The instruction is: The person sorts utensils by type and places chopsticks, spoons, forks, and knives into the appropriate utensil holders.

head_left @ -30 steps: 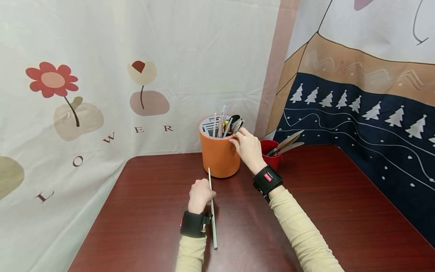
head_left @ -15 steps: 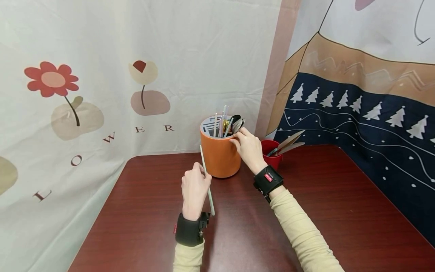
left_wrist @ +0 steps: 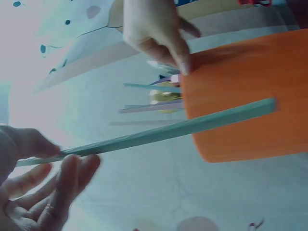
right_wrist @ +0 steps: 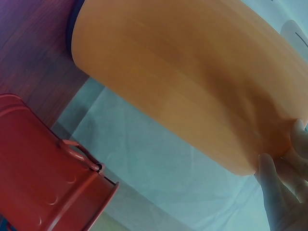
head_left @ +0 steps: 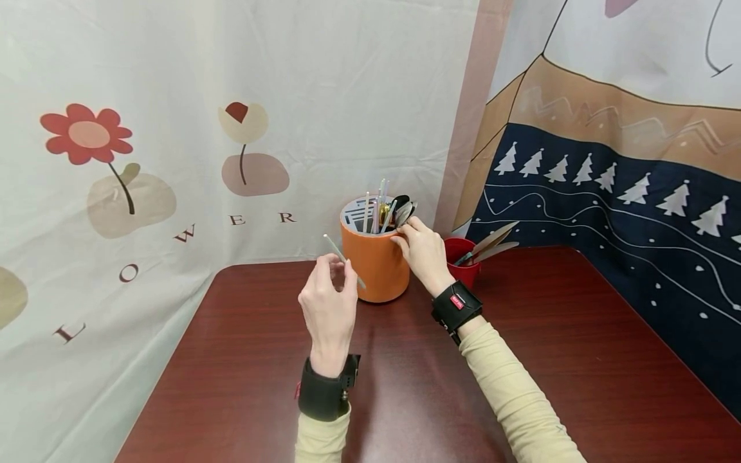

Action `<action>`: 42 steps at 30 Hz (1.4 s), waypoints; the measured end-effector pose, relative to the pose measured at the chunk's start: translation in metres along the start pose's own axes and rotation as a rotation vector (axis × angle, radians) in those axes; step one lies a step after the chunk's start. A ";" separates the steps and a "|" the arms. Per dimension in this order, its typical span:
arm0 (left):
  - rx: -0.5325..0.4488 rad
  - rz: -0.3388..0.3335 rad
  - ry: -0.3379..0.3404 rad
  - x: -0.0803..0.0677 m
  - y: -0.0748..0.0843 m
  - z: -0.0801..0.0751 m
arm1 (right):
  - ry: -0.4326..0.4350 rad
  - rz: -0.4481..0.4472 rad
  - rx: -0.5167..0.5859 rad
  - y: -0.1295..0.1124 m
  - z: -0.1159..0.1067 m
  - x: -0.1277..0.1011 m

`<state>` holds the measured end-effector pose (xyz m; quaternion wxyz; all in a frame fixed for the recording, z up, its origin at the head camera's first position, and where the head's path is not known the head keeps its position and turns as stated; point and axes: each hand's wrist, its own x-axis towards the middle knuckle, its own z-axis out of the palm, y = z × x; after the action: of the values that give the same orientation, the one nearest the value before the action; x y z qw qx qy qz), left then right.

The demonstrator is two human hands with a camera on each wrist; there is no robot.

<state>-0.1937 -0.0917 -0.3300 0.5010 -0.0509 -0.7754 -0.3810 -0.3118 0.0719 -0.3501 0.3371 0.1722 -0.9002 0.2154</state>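
My left hand (head_left: 336,265) is raised over the dark red table (head_left: 579,334) and pinches a thin pale green chopstick (head_left: 332,244), which slants up to the left just beside the orange utensil holder (head_left: 375,273). In the left wrist view the chopstick (left_wrist: 183,130) crosses in front of the holder (left_wrist: 250,110), pinched by my left hand (left_wrist: 45,159). My right hand (head_left: 406,235) grips the holder's right rim. The right wrist view shows the holder's wall (right_wrist: 183,96) close up, with fingertips (right_wrist: 284,192) at its rim.
Several spoons and chopsticks (head_left: 384,209) stand in the holder's slotted lid. A small red cup (head_left: 461,257) with wooden spoons (head_left: 492,241) sits right of it, and the cup (right_wrist: 43,173) also shows in the right wrist view. Printed cloth hangs behind and to the right.
My left hand has lifted the chopstick off the table and carried it up towards the holder, tilting it leftward. The right hand has stayed on the rim.
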 end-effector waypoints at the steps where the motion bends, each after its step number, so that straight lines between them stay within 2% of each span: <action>1: -0.025 0.023 0.035 0.003 0.002 0.000 | -0.001 0.000 -0.001 0.000 0.000 0.000; 7: -0.137 0.162 0.245 0.024 0.007 0.005 | -0.007 0.003 0.001 0.000 -0.001 0.000; 10: -0.137 0.204 0.285 0.033 0.007 0.010 | -0.009 0.006 0.005 -0.001 -0.001 0.001; 12: -0.133 0.211 0.275 0.039 0.005 0.015 | -0.008 0.005 0.005 -0.001 -0.001 0.001; 16: -0.112 0.206 0.205 0.047 -0.003 0.027 | -0.002 -0.002 0.003 -0.001 0.000 0.000; 20: -0.075 0.186 0.092 0.052 -0.011 0.039 | -0.001 -0.004 0.001 -0.001 0.000 0.000; 25: -0.031 0.115 -0.076 0.056 -0.019 0.051 | -0.001 -0.004 0.002 -0.001 0.000 0.000; 28: -0.005 0.072 -0.150 0.057 -0.024 0.057 | -0.005 -0.003 0.004 -0.001 0.000 0.001; 36: 0.097 0.042 -0.244 0.061 -0.035 0.075 | -0.008 0.002 0.000 -0.001 -0.001 0.001; 42: 0.156 0.015 -0.307 0.058 -0.045 0.086 | -0.008 -0.003 0.000 -0.001 -0.001 0.001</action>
<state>-0.3061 -0.0859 -0.3252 0.3817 -0.0751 -0.8697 -0.3036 -0.3115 0.0709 -0.3485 0.3341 0.1744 -0.9012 0.2141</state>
